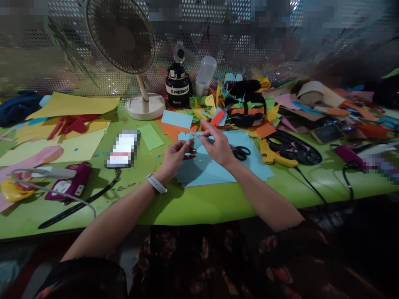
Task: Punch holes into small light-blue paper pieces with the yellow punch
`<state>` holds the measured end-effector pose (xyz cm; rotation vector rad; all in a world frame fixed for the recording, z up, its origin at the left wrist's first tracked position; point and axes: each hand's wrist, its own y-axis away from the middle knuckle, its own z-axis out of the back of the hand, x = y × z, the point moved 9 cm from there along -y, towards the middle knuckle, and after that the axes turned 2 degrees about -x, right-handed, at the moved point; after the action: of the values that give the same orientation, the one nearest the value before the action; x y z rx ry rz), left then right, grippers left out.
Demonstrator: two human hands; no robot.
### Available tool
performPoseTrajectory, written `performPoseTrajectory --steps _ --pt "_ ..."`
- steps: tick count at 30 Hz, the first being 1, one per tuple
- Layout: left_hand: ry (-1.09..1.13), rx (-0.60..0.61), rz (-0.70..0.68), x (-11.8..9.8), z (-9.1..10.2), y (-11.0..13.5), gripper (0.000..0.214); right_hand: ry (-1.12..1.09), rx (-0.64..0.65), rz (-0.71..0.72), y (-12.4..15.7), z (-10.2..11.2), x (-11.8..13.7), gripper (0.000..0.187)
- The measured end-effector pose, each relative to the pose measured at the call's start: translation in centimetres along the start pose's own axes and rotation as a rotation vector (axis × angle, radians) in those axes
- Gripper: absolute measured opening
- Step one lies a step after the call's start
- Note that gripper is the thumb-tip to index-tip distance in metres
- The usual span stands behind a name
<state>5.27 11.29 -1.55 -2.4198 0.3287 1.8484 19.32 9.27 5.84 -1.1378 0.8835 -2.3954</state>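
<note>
A small light-blue paper piece [197, 143] is held between my two hands, above a pile of blue paper sheets [215, 168]. My left hand [178, 158], with a pale band at the wrist, pinches its left side between thumb and fingers. On the other side, the thumb of my right hand [220, 147] presses against the piece, while the index finger stretches up and away; its lower fingers are partly hidden. Black-handled scissors [241, 153] lie on the blue sheets, just right of my right hand.
A yellow glue gun [276, 155] with a cord lies to the right, beside a black tray [296, 149]. A phone [124, 148] lies on the left. Behind stand a fan [146, 107], a black bottle [177, 87] and colourful paper scraps [215, 109].
</note>
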Motion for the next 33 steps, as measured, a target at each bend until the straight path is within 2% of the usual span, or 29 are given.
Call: performPoseTrajectory --steps 5,20,26,29,33 --pt "0.064 -0.011 0.015 -0.1 0.0 0.3 0.039 -0.004 0.022 -0.005 0.0 -0.1 0.0 0.049" --pt "0.008 -0.002 -0.038 -0.3 0.4 -0.2 0.036 -0.033 0.031 0.007 0.4 -0.6 0.7 0.050" --pt "0.010 0.108 -0.025 -1.0 -0.6 0.2 0.047 -0.131 0.001 -0.064 -0.3 0.2 -0.3 0.049" --pt "-0.026 0.136 0.021 -0.5 -0.9 0.3 0.044 -0.135 -0.025 -0.089 -0.4 0.4 -0.8 0.048" --pt "-0.094 0.180 0.059 0.5 -1.4 0.4 0.038 -0.115 0.010 -0.068 -0.1 -0.3 -0.5 0.051"
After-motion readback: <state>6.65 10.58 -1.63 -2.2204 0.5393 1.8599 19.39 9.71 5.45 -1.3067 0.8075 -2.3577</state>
